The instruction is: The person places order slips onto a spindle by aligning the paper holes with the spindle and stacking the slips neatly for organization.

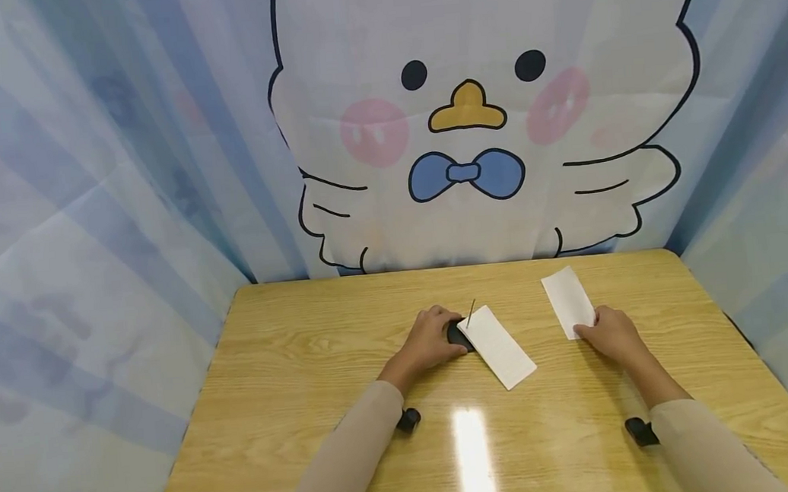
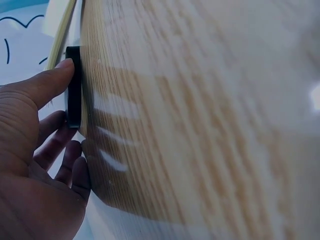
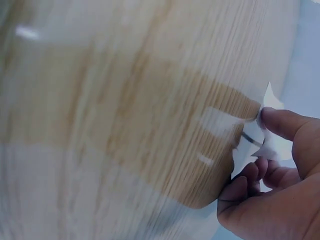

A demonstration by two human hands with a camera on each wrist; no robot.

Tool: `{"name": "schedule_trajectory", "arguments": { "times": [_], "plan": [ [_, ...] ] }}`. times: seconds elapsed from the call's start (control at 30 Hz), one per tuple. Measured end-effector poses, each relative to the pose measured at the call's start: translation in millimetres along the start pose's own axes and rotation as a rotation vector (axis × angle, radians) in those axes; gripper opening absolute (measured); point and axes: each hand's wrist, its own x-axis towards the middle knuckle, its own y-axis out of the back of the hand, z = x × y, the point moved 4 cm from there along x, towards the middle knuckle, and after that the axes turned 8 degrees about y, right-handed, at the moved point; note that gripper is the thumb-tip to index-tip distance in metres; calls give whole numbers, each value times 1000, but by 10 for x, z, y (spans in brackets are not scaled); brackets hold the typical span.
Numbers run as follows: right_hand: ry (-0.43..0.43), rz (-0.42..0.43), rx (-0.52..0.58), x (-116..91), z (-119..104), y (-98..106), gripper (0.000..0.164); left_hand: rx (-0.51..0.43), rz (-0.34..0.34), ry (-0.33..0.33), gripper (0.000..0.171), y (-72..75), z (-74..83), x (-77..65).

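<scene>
Near the middle of the table, my left hand holds the black round base of a receipt spike by its edge, thumb on one side and fingers on the other. The thin spike stands up through one end of a white paper stack, which lies slantwise over part of the base. Further right, my right hand pinches a white paper slip at its near corner between thumb and fingers. In the right wrist view the slip looks bent near the thumb.
The wooden table has a bright light reflection near its front middle. Behind it hangs a curtain with a cartoon bird, and curtains also flank both sides. A black wrist device sits at the left cuff, another at the right.
</scene>
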Motion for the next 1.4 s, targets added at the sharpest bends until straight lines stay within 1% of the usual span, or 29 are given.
{"name": "schedule_trajectory", "arguments": {
  "times": [0.07,0.17,0.27,0.43,0.53,0.73,1.0,1.1,1.17,1.2,1.3,1.4],
  "plan": [
    [12,13,-5,-9,8,-9,39,3,1,-3,63,-5,5,-2],
    [10,18,3,-18,23,-21,48,7,6,-8,63,-14,12,-3],
    [-1,1,26,-18,37,-23,56,19,9,-8,63,-19,17,-3],
    [-35,-40,67,-29,63,3,61,30,15,-5,63,-17,29,-3],
    [-44,-37,82,-48,71,34,60,32,17,-2,63,-18,35,-2],
    [-41,9,112,-98,40,113,54,28,15,5,63,-27,37,0],
    [-7,39,124,-158,-34,236,54,36,23,4,63,-39,27,2],
    [18,47,121,-174,-71,282,53,38,20,-1,63,-39,11,11],
    [41,53,120,-185,-94,315,51,20,9,-1,63,-33,-3,14],
    [53,57,122,-191,-106,331,51,-4,2,-1,63,-25,-9,15],
    [83,65,134,-216,-160,388,50,-115,-23,7,61,19,-27,4],
    [99,69,149,-244,-228,452,52,-242,-39,21,59,104,-31,-16]
  ]
}}
